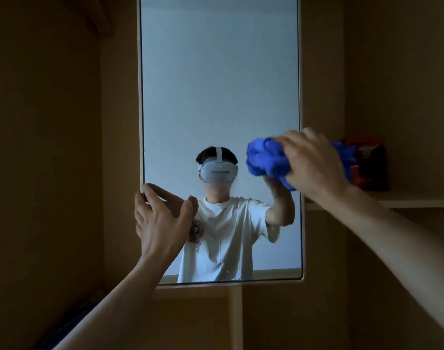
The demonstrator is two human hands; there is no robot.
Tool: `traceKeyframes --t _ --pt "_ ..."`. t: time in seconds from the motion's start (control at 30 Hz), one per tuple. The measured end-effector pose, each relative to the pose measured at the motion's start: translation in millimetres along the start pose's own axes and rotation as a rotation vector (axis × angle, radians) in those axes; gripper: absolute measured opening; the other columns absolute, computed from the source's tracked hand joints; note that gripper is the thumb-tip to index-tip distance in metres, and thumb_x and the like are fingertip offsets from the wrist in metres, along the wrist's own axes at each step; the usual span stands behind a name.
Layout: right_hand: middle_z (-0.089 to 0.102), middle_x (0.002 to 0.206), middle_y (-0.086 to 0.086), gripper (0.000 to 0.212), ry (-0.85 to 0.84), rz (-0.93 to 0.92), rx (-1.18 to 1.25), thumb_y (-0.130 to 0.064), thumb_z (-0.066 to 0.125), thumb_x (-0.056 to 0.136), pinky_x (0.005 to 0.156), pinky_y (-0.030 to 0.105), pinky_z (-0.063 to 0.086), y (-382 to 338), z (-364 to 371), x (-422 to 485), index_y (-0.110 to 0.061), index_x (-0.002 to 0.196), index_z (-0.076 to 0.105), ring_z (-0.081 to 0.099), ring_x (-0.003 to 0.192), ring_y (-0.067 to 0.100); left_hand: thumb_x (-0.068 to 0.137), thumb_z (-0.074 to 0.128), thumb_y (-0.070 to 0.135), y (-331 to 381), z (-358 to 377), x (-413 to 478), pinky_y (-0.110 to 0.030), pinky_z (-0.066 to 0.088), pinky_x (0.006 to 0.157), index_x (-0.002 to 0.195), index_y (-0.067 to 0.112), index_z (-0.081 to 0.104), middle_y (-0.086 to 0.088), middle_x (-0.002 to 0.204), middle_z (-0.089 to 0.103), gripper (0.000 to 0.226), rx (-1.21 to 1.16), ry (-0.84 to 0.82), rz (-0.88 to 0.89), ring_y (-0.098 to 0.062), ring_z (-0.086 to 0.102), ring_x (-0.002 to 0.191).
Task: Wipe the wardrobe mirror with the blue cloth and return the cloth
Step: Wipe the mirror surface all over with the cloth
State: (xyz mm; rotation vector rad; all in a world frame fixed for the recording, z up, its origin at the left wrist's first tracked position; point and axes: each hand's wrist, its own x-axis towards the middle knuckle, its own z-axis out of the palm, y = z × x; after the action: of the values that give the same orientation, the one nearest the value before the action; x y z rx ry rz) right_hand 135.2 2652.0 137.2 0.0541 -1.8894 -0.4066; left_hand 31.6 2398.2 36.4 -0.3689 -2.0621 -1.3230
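Press the blue cloth (264, 160), bunched in the gripping right hand (314, 160), flat at the right edge of the wardrobe mirror (219, 84), sweeping toward the spread, empty left hand (160, 218).

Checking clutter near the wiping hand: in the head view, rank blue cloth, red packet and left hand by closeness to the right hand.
1. blue cloth, gripped in the right hand.
2. red packet, on the right shelf.
3. left hand, at mirror's left edge.
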Motion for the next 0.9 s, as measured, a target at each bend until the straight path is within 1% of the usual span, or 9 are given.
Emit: traceKeyframes --t 0.07,0.13,0.27,0.37,0.5,0.67,0.73,0.8,0.9 --pt "0.066 0.099 0.005 0.035 0.020 0.049 0.020 -0.003 0.064 0.072 0.076 0.045 0.044 8 -3 10 -0.015 0.105 0.064 0.054 0.088 0.030 0.095 0.057 0.054 0 1 -1 -0.058 0.015 0.124 0.163 0.014 -0.007 -0.013 0.170 -0.005 0.101 0.007 0.004 0.003 -0.034 0.000 0.157" --pt "0.067 0.098 0.003 0.037 0.001 0.016 0.033 -0.003 0.067 0.070 0.077 0.042 0.043 -1 3 -4 -0.016 0.105 0.066 0.054 0.089 0.027 0.095 0.058 0.054 0 1 -2 -0.059 0.016 0.124 0.163 0.016 -0.007 -0.013 0.170 -0.004 0.101 -0.003 0.006 0.006 -0.034 0.000 0.157" --pt "0.067 0.109 0.000 0.051 -0.074 -0.105 0.083 -0.005 0.071 0.075 0.082 0.041 0.047 -21 21 -70 -0.016 0.124 0.064 0.057 0.096 0.024 0.089 0.059 0.062 -1 -3 0 -0.065 0.026 0.118 0.163 0.023 -0.006 -0.014 0.167 0.009 0.106 -0.033 0.007 0.024 -0.038 0.011 0.153" --pt "0.068 0.110 0.002 0.059 -0.094 -0.174 0.089 -0.003 0.074 0.070 0.079 0.043 0.051 -18 27 -90 -0.015 0.127 0.064 0.060 0.093 0.026 0.092 0.062 0.058 2 -4 1 -0.066 0.028 0.116 0.163 0.028 -0.006 -0.016 0.164 0.013 0.103 -0.021 -0.001 0.016 -0.040 0.014 0.151" --pt "0.067 0.114 0.002 0.056 -0.019 -0.072 -0.033 -0.010 0.078 0.074 0.082 0.045 0.050 1 15 -44 -0.015 0.127 0.062 0.058 0.098 0.027 0.093 0.063 0.056 5 -3 -1 -0.066 0.025 0.118 0.163 0.030 -0.007 -0.017 0.167 0.007 0.102 0.002 -0.011 0.009 -0.039 0.010 0.153" --pt "0.066 0.111 0.007 0.037 0.066 0.012 -0.094 -0.014 0.059 0.089 0.081 0.048 0.043 26 -6 15 -0.015 0.126 0.061 0.056 0.096 0.032 0.094 0.061 0.055 1 -2 -2 -0.065 0.022 0.119 0.162 0.032 -0.009 -0.018 0.168 0.002 0.101 0.020 -0.011 0.027 -0.040 0.007 0.155" --pt "0.066 0.110 0.005 0.043 0.067 0.024 -0.075 -0.010 0.066 0.083 0.083 0.046 0.043 21 -2 5 -0.017 0.126 0.061 0.056 0.097 0.030 0.094 0.062 0.054 -1 -1 -2 -0.065 0.023 0.119 0.162 0.032 -0.008 -0.018 0.168 0.004 0.101 0.018 0.003 0.038 -0.040 0.008 0.154" --pt "0.066 0.110 0.004 0.057 0.035 0.022 -0.023 -0.006 0.074 0.074 0.083 0.043 0.043 13 7 -25 -0.017 0.129 0.061 0.057 0.097 0.028 0.093 0.063 0.053 -3 0 -2 -0.066 0.024 0.119 0.163 0.033 -0.007 -0.018 0.167 0.007 0.101 0.014 0.017 0.046 -0.039 0.009 0.154" --pt "0.066 0.116 0.004 0.068 -0.029 -0.004 0.043 -0.007 0.079 0.065 0.085 0.044 0.049 1 26 -86 -0.014 0.131 0.060 0.059 0.100 0.027 0.092 0.063 0.055 -6 1 -3 -0.065 0.022 0.119 0.162 0.036 -0.006 -0.017 0.168 0.005 0.101 0.021 0.021 0.054 -0.038 0.007 0.154"
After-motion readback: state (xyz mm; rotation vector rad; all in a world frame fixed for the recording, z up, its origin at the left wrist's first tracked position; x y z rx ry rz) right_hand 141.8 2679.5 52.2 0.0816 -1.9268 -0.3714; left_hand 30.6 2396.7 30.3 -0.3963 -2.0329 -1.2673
